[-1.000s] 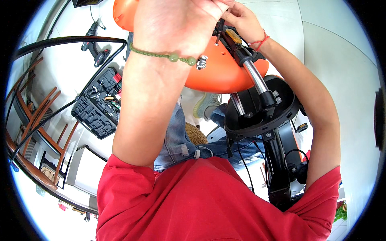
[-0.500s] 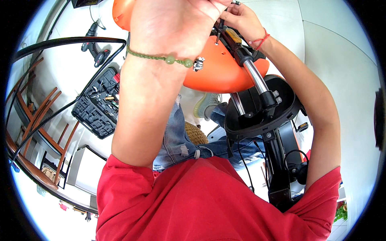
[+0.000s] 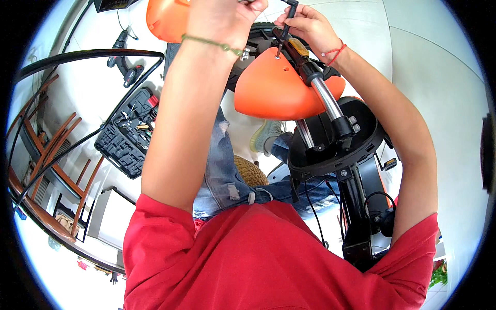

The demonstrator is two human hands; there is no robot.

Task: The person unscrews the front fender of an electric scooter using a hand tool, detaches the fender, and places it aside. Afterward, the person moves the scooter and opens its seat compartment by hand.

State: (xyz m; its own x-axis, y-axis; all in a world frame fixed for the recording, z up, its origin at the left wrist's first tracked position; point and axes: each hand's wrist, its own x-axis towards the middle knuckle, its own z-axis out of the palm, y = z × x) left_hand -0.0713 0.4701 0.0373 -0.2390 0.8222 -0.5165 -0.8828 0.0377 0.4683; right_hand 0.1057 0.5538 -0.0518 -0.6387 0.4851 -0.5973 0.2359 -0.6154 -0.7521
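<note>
My right hand point(image 3: 310, 27) pinches the shaft of a black L-shaped hand driver point(image 3: 290, 19). The driver's thin tip stands in a screw point(image 3: 277, 56) near the upper edge of an orange fender point(image 3: 276, 93). A second, bare hole shows just below that screw. Cut off by the top edge, my left hand point(image 3: 225, 18) is left of the driver's bend, thumb bent and fingers curled. A dark bit shows at its fingers, but what it grips is out of sight. Silver fork tubes point(image 3: 326, 98) run beside the fender to a black round housing point(image 3: 356, 150).
Another orange panel point(image 3: 166, 20) lies at the top left. A cordless drill point(image 3: 124, 62) and an open toolbox point(image 3: 126, 134) are on the white floor. A black bent tube point(image 3: 93, 52) crosses the left side near wooden chairs point(image 3: 49, 155). Black cables point(image 3: 315, 217) hang below the housing.
My left hand has swung left and up, away from my right hand, uncovering more of the fender and wheel. The driver's bend now shows; its tip stays in the screw.
</note>
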